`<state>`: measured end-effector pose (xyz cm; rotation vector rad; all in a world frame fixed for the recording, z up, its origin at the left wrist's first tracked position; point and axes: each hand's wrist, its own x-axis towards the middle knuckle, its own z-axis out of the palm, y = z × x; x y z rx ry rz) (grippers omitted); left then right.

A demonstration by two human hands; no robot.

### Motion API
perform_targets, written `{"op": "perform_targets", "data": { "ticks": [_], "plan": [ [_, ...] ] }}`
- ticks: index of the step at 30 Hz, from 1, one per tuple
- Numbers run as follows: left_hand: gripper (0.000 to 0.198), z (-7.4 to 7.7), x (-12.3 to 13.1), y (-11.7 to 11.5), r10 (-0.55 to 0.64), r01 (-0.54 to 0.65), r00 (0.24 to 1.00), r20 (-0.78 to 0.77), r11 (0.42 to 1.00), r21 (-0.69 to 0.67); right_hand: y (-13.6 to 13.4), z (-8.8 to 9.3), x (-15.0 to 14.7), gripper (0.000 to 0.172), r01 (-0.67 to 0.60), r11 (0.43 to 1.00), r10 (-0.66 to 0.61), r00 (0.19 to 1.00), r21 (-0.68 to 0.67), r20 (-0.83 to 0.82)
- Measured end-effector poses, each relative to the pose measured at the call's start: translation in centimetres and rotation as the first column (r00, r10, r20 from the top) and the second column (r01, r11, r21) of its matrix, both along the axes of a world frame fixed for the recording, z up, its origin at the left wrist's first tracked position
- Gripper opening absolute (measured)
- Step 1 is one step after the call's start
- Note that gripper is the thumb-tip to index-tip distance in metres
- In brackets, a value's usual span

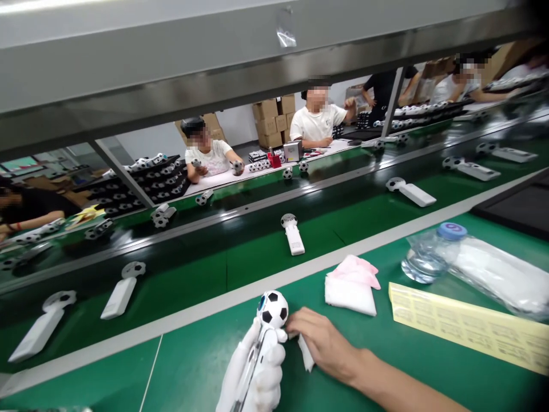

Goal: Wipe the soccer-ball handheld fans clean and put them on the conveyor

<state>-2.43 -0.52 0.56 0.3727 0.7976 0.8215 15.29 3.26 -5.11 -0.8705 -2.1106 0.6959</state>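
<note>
One white soccer-ball-headed handheld device [265,339], handle gripped in gloved left hand [268,369], has its ball head [275,309] at that hand's twelve o'clock, ten o'clock from right hand [328,343], which pinches white cloth [306,356].

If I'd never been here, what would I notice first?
Probably the football-headed white gadget, gripped in the white-gloved left hand at bottom centre. Just right of it, the bare right hand holds a scrap of white material. Beyond, similar gadgets lie along the green belt.
</note>
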Motion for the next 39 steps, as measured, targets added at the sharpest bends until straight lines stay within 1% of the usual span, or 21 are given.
{"op": "perform_targets", "data": {
  "ticks": [2, 4, 6, 8, 11, 13, 15, 17, 18, 20, 22, 24, 26, 29, 31, 34, 37, 39],
  "plan": [
    [0.04, 0.3, 0.4, -0.5, 0.039, -0.039, 0.999, 0.001, 0.999, 0.011, -0.1, 0.9, 1.5, 0.033, 0.114, 0.992, -0.118, 0.991, -0.059, -0.057],
    [0.041, 0.5, 0.6, -1.1, 0.092, -0.092, 0.996, -0.003, 0.995, 0.022, 0.0, 1.9, 3.8, 0.031, 0.262, 0.96, -0.265, 0.964, -0.099, -0.021],
    [0.044, 0.4, 0.7, -1.6, 0.127, -0.127, 0.992, -0.006, 0.992, 0.025, 0.3, 2.8, 6.3, 0.028, 0.404, 0.912, -0.396, 0.912, -0.073, 0.106],
    [0.045, 0.1, 0.8, -1.7, 0.133, -0.133, 0.991, -0.006, 0.991, 0.018, 0.8, 3.1, 8.5, 0.034, 0.48, 0.877, -0.464, 0.833, 0.023, 0.3],
    [0.044, -0.4, 0.9, -1.4, 0.138, -0.138, 0.99, -0.012, 0.99, 0.009, 1.3, 2.5, 10.6, 0.046, 0.458, 0.877, -0.448, 0.674, 0.144, 0.588],
    [0.043, -0.5, 0.9, -1.3, 0.139, -0.139, 0.99, -0.018, 0.99, 0.01, 1.5, 1.8, 11.2, 0.049, 0.426, 0.885, -0.43, 0.592, 0.189, 0.682],
    [0.044, -0.4, 0.8, -1.5, 0.142, -0.141, 0.99, -0.024, 0.99, 0.014, 1.5, 1.6, 11.2, 0.048, 0.405, 0.888, -0.429, 0.558, 0.219, 0.71],
    [0.045, -0.3, 0.7, -1.8, 0.144, -0.144, 0.989, -0.03, 0.989, 0.019, 1.4, 2.1, 10.7, 0.047, 0.391, 0.891, -0.431, 0.572, 0.229, 0.698],
    [0.046, -0.3, 0.6, -2.1, 0.142, -0.141, 0.989, -0.035, 0.99, 0.022, 1.2, 2.5, 10.2, 0.047, 0.383, 0.896, -0.427, 0.598, 0.227, 0.678],
    [0.047, -0.3, 0.3, -2.4, 0.129, -0.128, 0.99, -0.05, 0.991, 0.026, 0.6, 3.7, 8.9, 0.048, 0.36, 0.908, -0.413, 0.674, 0.215, 0.613],
    [0.047, -0.5, 0.1, -2.6, 0.115, -0.113, 0.991, -0.067, 0.993, 0.024, 0.0, 4.6, 7.1, 0.052, 0.308, 0.931, -0.363, 0.75, 0.194, 0.552],
    [0.048, -0.8, -0.1, -2.6, 0.099, -0.098, 0.993, -0.07, 0.995, 0.022, -0.5, 5.0, 4.9, 0.059, 0.234, 0.957, -0.291, 0.791, 0.172, 0.538],
    [0.051, -1.1, -0.1, -2.5, 0.083, -0.081, 0.995, -0.059, 0.996, 0.031, -0.8, 4.8, 3.0, 0.067, 0.176, 0.971, -0.238, 0.789, 0.162, 0.567],
    [0.053, -1.2, 0.0, -2.6, 0.068, -0.066, 0.997, -0.037, 0.997, 0.042, -0.5, 3.9, 1.3, 0.073, 0.152, 0.972, -0.23, 0.754, 0.178, 0.616],
    [0.052, -1.1, 0.0, -2.7, 0.072, -0.071, 0.997, -0.03, 0.996, 0.044, 0.0, 3.2, 1.3, 0.072, 0.164, 0.97, -0.242, 0.729, 0.179, 0.64],
    [0.049, -1.1, -0.1, -2.2, 0.087, -0.086, 0.996, -0.023, 0.996, 0.035, 0.7, 2.9, 2.3, 0.065, 0.21, 0.966, -0.258, 0.712, 0.154, 0.653],
    [0.046, -1.2, -0.1, -0.6, 0.019, -0.02, 1.0, -0.009, 0.998, -0.066, 0.6, 3.2, 3.0, 0.061, 0.256, 0.958, -0.281, 0.739, 0.13, 0.612],
    [0.046, -1.5, 0.0, 0.3, -0.02, 0.022, 1.0, 0.017, 0.991, -0.133, 0.2, 3.5, 2.5, 0.064, 0.251, 0.96, -0.277, 0.764, 0.127, 0.583]
  ]
}}
